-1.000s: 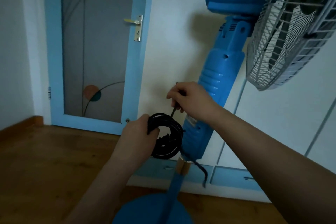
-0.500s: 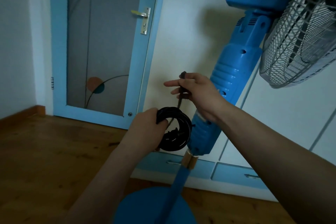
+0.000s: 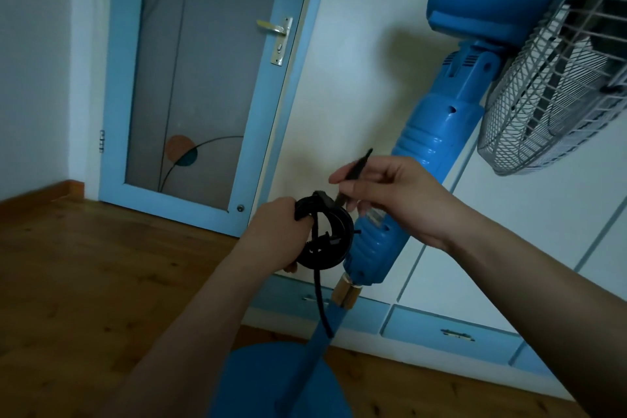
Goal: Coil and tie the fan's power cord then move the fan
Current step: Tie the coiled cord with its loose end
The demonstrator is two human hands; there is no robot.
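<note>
Beside the blue pedestal fan (image 3: 431, 153), the coiled power cord (image 3: 330, 248) sits in the left hand (image 3: 271, 237), whose fingers (image 3: 291, 210) curl round it. Over the last second the right hand (image 3: 397, 193) has drawn the black tie strap (image 3: 358, 164) up and away from the coil (probably cinching it, so tying seems under way). Its fingers pinch the strap.

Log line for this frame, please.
stage: tying coil | left hand: grips coiled power cord | right hand: pinches black tie strap | fan: standing
</note>
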